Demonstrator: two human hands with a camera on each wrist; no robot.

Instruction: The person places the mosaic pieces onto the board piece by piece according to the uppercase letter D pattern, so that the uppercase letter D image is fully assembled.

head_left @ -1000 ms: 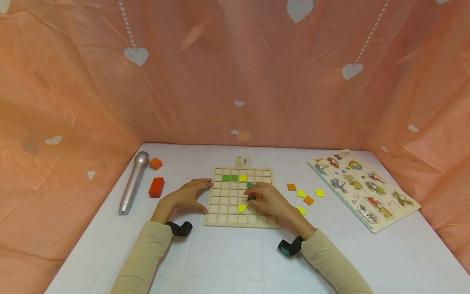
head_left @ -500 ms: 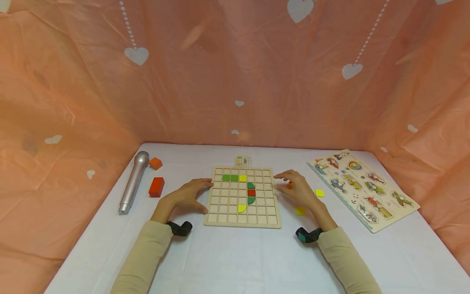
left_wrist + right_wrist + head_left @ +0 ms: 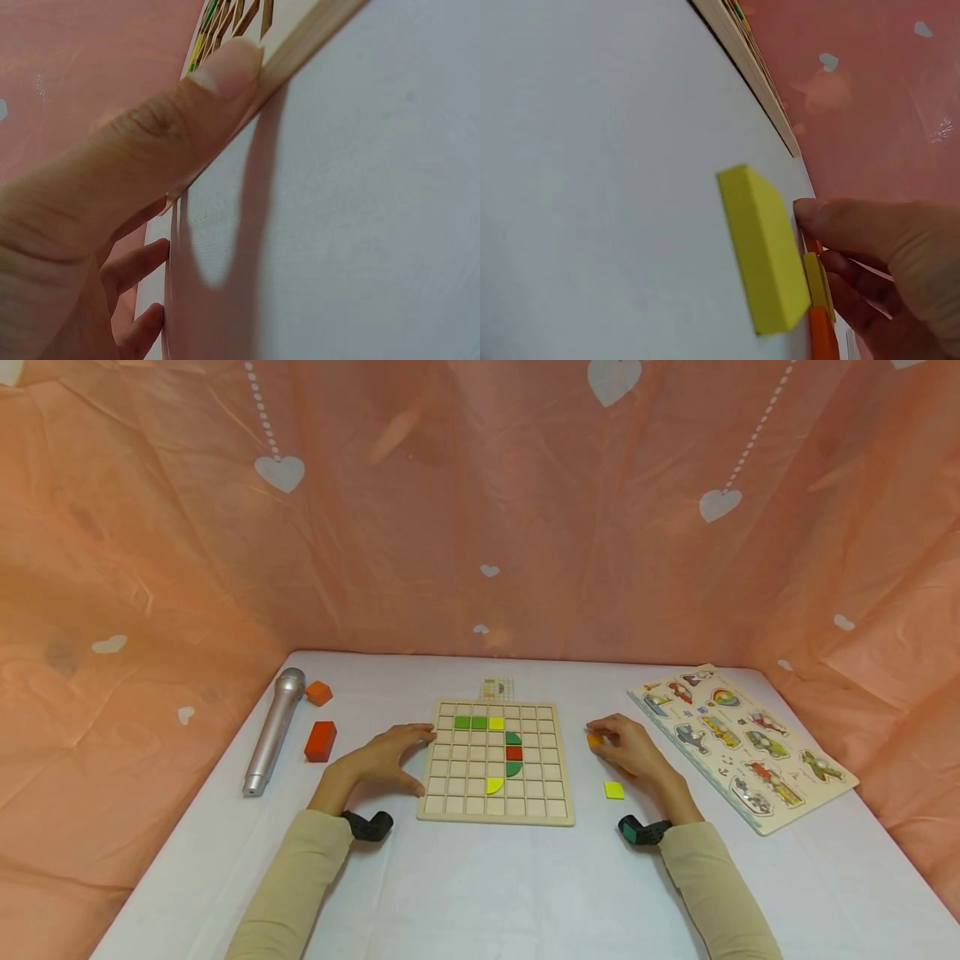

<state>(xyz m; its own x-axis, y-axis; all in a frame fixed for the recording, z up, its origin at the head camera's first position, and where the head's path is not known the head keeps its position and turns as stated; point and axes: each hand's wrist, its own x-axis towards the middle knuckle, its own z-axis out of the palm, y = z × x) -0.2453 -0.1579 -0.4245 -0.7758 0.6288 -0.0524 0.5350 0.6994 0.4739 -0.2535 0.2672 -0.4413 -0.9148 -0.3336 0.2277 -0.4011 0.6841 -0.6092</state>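
A wooden grid board (image 3: 459,817) lies flat in the middle of the table, with green, yellow and red tiles in some of its cells. My left hand (image 3: 382,757) rests at the board's left side, the thumb (image 3: 230,67) touching the edge and the fingers spread. Right of the board, my right hand (image 3: 630,752) has thumb and index finger around an orange tile (image 3: 595,740), pinching it on the table. A yellow tile (image 3: 614,790) lies near that hand. In the right wrist view, another yellow tile (image 3: 819,281) and another orange tile (image 3: 823,334) sit below the fingers.
A small printed card (image 3: 497,688) lies behind the board. To the left are a silver microphone (image 3: 273,732), an orange block (image 3: 318,694) and a red block (image 3: 320,741). A wooden picture puzzle (image 3: 742,747) lies at the right. Pink cloth (image 3: 480,510) hangs behind the table.
My right hand has left the board and moved right to the loose tiles, uncovering a red tile between two green quarter-round tiles. The left hand stays in place.
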